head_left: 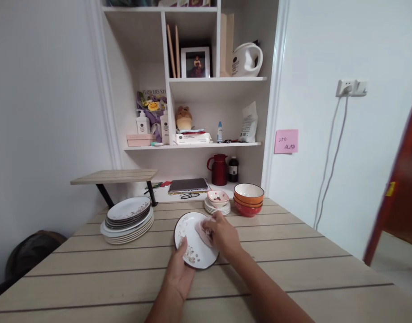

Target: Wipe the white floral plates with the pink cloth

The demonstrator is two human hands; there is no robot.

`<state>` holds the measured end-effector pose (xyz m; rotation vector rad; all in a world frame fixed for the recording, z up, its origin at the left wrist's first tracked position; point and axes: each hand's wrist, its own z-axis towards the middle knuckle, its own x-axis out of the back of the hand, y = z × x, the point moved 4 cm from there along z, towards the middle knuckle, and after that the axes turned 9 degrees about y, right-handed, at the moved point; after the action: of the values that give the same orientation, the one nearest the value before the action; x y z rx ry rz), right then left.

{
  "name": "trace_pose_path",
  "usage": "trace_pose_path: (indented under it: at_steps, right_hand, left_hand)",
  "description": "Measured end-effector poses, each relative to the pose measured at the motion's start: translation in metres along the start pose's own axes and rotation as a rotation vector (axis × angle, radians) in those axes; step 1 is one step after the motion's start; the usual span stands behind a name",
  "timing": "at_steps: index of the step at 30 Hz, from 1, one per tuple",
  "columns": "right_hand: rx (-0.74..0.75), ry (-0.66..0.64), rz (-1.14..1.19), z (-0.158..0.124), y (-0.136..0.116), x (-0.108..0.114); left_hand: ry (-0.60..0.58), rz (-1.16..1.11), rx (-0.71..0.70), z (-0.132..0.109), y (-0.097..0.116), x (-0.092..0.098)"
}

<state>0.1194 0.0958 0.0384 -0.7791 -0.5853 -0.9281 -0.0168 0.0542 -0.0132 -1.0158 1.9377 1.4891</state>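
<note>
A white plate (196, 244) with a dark rim and brown floral print sits in a person's left hand (180, 269) above the near-middle of a slatted table (125, 278); whether its underside touches the wood cannot be told. The left thumb lies over the plate's front edge, the other fingers mostly hidden beneath. The right hand (224, 233) bunches its fingers around a pale pink cloth (205, 233), pressed to the plate's right side.

Behind the plate stand small dishes (218, 208), stacked, and just right of them, bowls (249, 199) in orange and red. To the left, a plate stack (128, 220) rests near a wooden riser (114, 176) on black legs.

Farther back, glasses (190, 196) lie before a dark laptop (188, 185), with a red jug (219, 169) and a black bottle (233, 169) alongside; the bottle's white label is too small to read. On the shelf above, lettering at a bouquet (153, 107) reads "FLOWERS STU", the rest cut off from view. Two pump bottles (143, 122), a white pack (192, 138) and a pouch (249, 122) carry dark print, illegible here.

On the right wall, a pink note (286, 141) bears a handwritten "250" above a second, unclear line, below a socket (345, 88).
</note>
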Motion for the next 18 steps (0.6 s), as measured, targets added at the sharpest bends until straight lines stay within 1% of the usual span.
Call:
trace_pose_path:
  at_steps: [2,4,6,8,10,12,15,18]
  right_hand:
    - [0.064,-0.083,-0.024,-0.007,-0.006,-0.004]
    - [0.112,-0.152,-0.007,-0.015,-0.017,-0.008]
    - [0.147,-0.193,0.064,-0.021,-0.03,-0.011]
    - [0.186,-0.201,0.158,-0.026,-0.042,-0.013]
    - [0.196,-0.163,0.215,-0.025,-0.049,-0.014]
    - [0.155,-0.081,0.224,-0.02,-0.047,-0.014]
    - [0.078,0.073,0.206,-0.008,-0.032,-0.01]
    - [0.002,0.177,0.161,0.0,-0.012,-0.006]
  left_hand:
    - [0.036,-0.052,-0.016,0.004,0.005,0.005]
    - [0.048,-0.085,-0.033,0.007,0.011,0.008]
    - [0.013,-0.069,-0.044,0.008,0.015,0.009]
    - [-0.044,-0.017,-0.031,0.008,0.016,0.007]
    - [-0.088,0.031,0.007,0.007,0.013,0.004]
    - [-0.132,0.056,0.071,0.005,0.005,0.0]
    - [-0.203,0.075,0.174,0.001,-0.008,-0.005]
    - [-0.229,0.067,0.194,-0.001,-0.014,-0.007]
